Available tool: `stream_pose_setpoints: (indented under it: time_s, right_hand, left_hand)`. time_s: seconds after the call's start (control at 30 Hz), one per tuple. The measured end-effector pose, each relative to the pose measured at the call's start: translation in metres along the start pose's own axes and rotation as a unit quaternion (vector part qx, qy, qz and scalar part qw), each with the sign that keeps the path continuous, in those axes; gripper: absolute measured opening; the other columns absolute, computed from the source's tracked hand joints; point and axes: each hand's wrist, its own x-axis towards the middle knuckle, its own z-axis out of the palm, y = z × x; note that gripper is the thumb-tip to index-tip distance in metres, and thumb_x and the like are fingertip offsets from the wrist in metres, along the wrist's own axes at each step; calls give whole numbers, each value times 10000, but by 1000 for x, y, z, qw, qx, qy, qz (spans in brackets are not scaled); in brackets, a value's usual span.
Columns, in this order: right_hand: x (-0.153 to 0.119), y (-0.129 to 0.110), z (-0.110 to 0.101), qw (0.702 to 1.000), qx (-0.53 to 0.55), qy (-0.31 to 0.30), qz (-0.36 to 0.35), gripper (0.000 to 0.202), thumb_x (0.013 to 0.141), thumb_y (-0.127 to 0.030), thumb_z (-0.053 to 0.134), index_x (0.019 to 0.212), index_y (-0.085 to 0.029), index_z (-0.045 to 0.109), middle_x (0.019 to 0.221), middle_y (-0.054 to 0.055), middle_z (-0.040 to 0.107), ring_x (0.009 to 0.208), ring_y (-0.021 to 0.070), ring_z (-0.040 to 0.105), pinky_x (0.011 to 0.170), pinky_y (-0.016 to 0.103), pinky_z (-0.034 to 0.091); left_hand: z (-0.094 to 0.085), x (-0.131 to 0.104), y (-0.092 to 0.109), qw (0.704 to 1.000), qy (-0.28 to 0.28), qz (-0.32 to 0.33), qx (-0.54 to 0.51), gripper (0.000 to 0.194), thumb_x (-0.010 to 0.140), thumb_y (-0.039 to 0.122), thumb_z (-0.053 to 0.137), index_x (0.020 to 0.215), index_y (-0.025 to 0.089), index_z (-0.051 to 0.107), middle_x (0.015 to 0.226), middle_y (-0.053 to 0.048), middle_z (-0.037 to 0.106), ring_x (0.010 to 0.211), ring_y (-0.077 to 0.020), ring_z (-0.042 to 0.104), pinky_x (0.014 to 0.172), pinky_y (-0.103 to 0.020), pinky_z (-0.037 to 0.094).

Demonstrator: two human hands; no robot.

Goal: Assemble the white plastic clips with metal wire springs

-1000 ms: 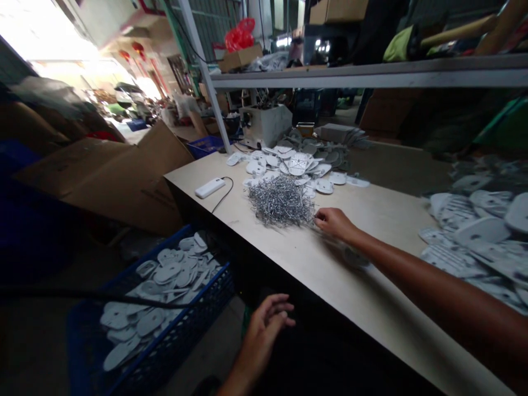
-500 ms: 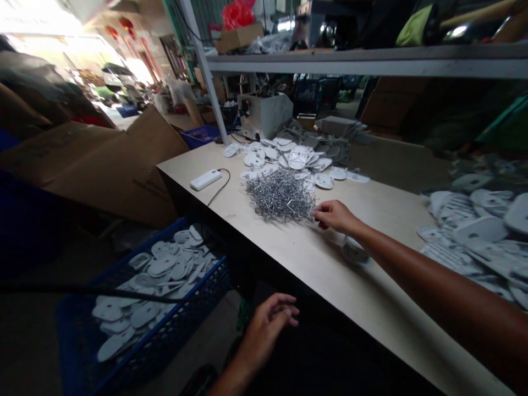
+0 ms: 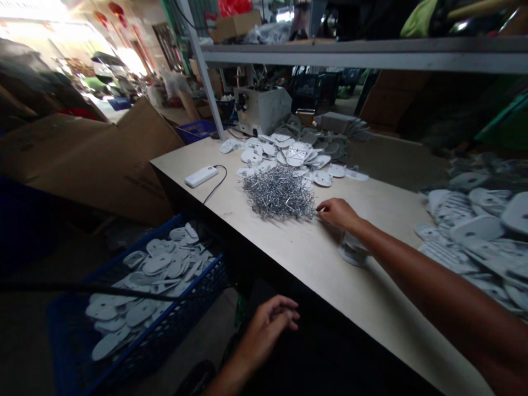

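Note:
My right hand [image 3: 336,213] reaches over the table to the right edge of a pile of thin metal pins [image 3: 278,192]. Its thumb and fingertips are pressed together at the outermost pins; whatever is between them is too small to make out. Below that wrist, partly hidden by the forearm, a rounded pale part [image 3: 352,250] sits on the tabletop. My left hand [image 3: 274,319] hovers in front of the table's near edge, palm inward, with fingers loosely bent, apart and holding nothing. Flat white oval parts [image 3: 297,154] lie heaped just behind the pins.
A white power bank [image 3: 201,176] with a black cable lies on the table [image 3: 264,236]. Lower left stands a blue crate [image 3: 160,319] of similar parts. More grey-white parts [image 3: 474,225] are piled at right. A shelf [image 3: 350,56] spans above, and a cardboard box [image 3: 103,159] stands left.
The view has shifted slightly. My right hand has drawn a little away from the pins, and more of the pale part below the wrist shows. The left hand looks nearly still.

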Motion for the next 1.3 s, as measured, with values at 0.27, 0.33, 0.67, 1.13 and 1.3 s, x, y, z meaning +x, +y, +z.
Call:
stream_pose_setpoints:
  time_s: [0.27,0.33,0.67,1.13,1.3]
  right_hand:
    - [13,-2,19,999,19,-4,-31,252,832,-137,795,1058,-225,861,1003,62,821,927,250,758,841,296,553]
    - [13,0,13,998,38,-3,-50,169,842,-131,784,957,-225,865,982,64,820,919,250,756,826,295,555]
    - [14,3,-10,984,162,42,-59,42,864,-205,798,868,-177,828,863,77,786,737,203,709,663,279,573]
    - [7,5,-1,957,285,12,-51,204,868,-357,842,820,-169,779,760,50,707,620,189,660,568,314,622]
    - [3,10,-1,952,305,7,-31,215,905,-377,808,851,-172,776,744,42,695,594,174,637,547,304,614]
  left_hand:
    - [0,0,2,1000,3,-5,15,368,898,441,695,1113,145,738,1048,-120,782,905,-239,747,892,-376,535]
    - [-1,-1,1,1000,0,-8,18,357,898,426,692,1114,146,740,1047,-117,784,905,-234,747,898,-373,534]
    - [-2,4,1,1000,-18,-13,-2,324,889,410,714,1063,139,739,1007,-115,783,881,-223,740,860,-349,534]
    - [0,8,1,999,-35,-15,-39,313,891,425,751,1013,138,730,947,-95,773,837,-199,730,824,-324,532]
    - [2,8,3,998,-48,-13,-36,296,905,420,741,1005,142,727,944,-97,772,848,-205,733,825,-330,537]
